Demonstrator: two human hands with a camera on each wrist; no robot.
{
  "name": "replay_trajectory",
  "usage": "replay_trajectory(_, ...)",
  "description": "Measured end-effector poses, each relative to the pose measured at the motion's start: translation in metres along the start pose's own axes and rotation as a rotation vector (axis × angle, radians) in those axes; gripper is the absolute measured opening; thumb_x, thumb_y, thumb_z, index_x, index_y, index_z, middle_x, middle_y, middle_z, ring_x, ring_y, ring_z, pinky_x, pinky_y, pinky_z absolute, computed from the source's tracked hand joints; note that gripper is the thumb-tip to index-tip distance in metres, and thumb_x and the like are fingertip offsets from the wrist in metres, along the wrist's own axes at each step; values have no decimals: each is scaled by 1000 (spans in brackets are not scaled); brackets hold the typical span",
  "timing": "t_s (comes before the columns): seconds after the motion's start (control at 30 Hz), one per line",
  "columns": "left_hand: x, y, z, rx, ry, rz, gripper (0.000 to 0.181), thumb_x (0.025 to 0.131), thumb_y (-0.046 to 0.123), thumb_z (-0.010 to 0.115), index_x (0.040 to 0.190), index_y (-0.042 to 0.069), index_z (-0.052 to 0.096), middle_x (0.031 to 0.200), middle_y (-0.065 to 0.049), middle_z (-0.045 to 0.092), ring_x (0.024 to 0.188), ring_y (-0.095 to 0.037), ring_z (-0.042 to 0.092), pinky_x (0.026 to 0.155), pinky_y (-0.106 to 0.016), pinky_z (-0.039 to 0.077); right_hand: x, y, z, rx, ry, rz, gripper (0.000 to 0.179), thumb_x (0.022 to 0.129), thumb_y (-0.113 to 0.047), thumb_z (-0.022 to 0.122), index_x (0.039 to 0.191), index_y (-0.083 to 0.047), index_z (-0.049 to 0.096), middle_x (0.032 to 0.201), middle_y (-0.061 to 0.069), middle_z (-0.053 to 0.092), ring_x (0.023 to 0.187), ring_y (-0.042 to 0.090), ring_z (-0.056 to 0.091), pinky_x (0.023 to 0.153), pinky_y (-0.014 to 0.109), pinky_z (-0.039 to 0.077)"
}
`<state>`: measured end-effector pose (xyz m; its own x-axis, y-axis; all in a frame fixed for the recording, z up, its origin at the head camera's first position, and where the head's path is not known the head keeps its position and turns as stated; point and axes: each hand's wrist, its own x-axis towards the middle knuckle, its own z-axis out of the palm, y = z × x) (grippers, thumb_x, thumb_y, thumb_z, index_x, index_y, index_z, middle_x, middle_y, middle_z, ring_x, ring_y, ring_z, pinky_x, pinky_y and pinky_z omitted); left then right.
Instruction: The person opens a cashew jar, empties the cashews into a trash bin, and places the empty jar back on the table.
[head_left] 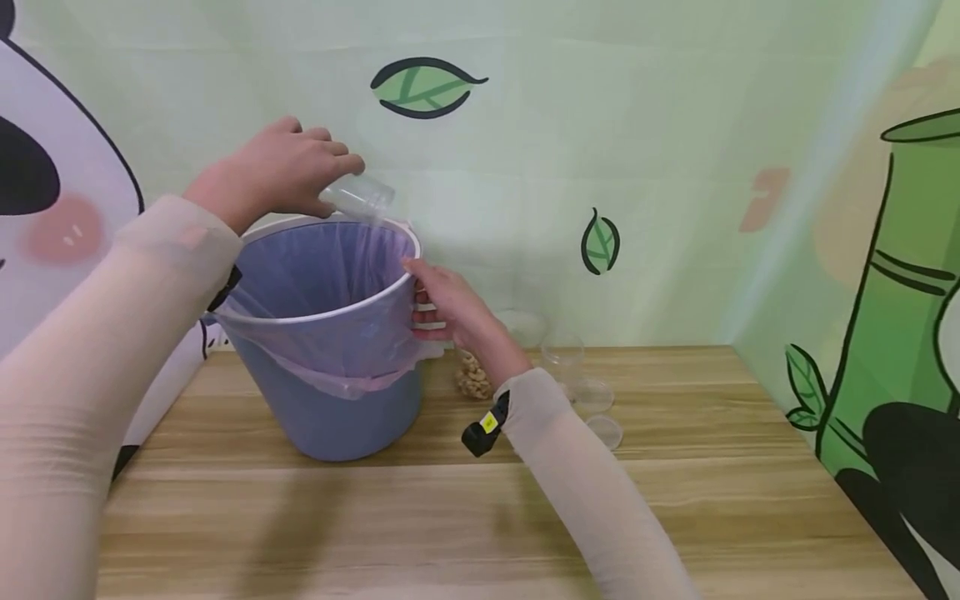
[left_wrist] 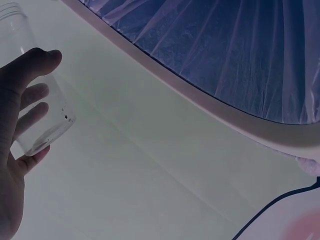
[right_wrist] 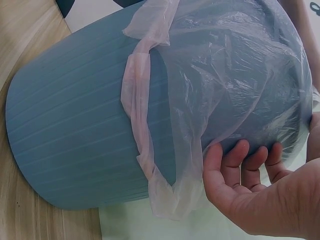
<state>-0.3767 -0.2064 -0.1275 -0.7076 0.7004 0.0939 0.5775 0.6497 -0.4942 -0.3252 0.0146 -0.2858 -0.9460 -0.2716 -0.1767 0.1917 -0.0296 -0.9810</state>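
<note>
A blue trash bin (head_left: 360, 425) stands upright, lined with a thin pinkish plastic bag (head_left: 360, 382) that folds over its white rim. My left hand (head_left: 288, 171) grips a clear jar (head_left: 360, 197) tipped over the far side of the bin. In the left wrist view, a few dark specks show near the bottom of the jar (left_wrist: 47, 107), which is otherwise see-through. My right hand (head_left: 453, 304) holds the bin at its right edge, thumb at the rim and bent fingers (right_wrist: 235, 162) against the bagged outer wall.
Behind my right forearm is a clear container with cashew-like nuts (head_left: 474, 379). Beside it are a clear cup (head_left: 562, 350) and clear round lids (head_left: 604, 432). The wooden table (head_left: 450, 533) meets a printed green cloth backdrop (head_left: 517, 167) at the back.
</note>
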Motion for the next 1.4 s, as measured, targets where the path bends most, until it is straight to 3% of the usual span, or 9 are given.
replay_trajectory(0.33, 3, 5, -2, -25, 72, -1, 57, 83, 21, 79, 132, 5, 56, 127, -22, 64, 111, -42, 56, 86, -61, 42, -1, -2, 0, -14, 13, -1, 48, 93, -57, 64, 105, -11, 58, 96, 5, 55, 76, 21, 60, 76, 43, 60)
replay_trajectory(0.43, 4, 7, -4, -30, 88, 5, 57, 82, 21, 80, 132, 5, 56, 127, -21, 64, 110, -41, 56, 86, -61, 42, -1, -2, 0, -17, 18, -3, 57, 93, -57, 64, 121, -9, 58, 108, 8, 57, 87, 25, 62, 79, 45, 60)
replay_trajectory(0.53, 6, 8, -7, -34, 97, 13, 57, 82, 20, 80, 131, 5, 56, 126, -21, 64, 110, -41, 56, 86, -61, 41, 0, -3, 0, -9, 16, -8, 69, 93, -57, 63, 140, -8, 47, 127, 14, 54, 104, 32, 62, 82, 47, 60)
replay_trajectory(0.63, 6, 8, -8, -31, 100, 17, 57, 82, 21, 80, 131, 5, 56, 126, -21, 65, 109, -41, 56, 86, -62, 42, 1, -3, 0, 4, 10, -6, 76, 94, -55, 63, 148, -9, 36, 140, 20, 48, 117, 39, 58, 84, 48, 59)
replay_trajectory(1.1, 7, 9, -11, -19, 104, 12, 59, 81, 22, 81, 132, 5, 56, 127, -21, 64, 110, -41, 57, 88, -62, 42, 2, -6, 1, -5, 0, 8, 79, 96, -54, 62, 152, -9, 30, 153, 25, 37, 124, 43, 54, 84, 51, 59)
replay_trajectory(1.4, 9, 25, -22, -48, 102, 8, 60, 84, 24, 81, 136, 6, 56, 130, -20, 63, 114, -40, 55, 93, -62, 42, 4, -8, 0, -2, -13, 11, 76, 97, -54, 60, 152, -11, 30, 153, 25, 37, 127, 44, 52, 83, 51, 59)
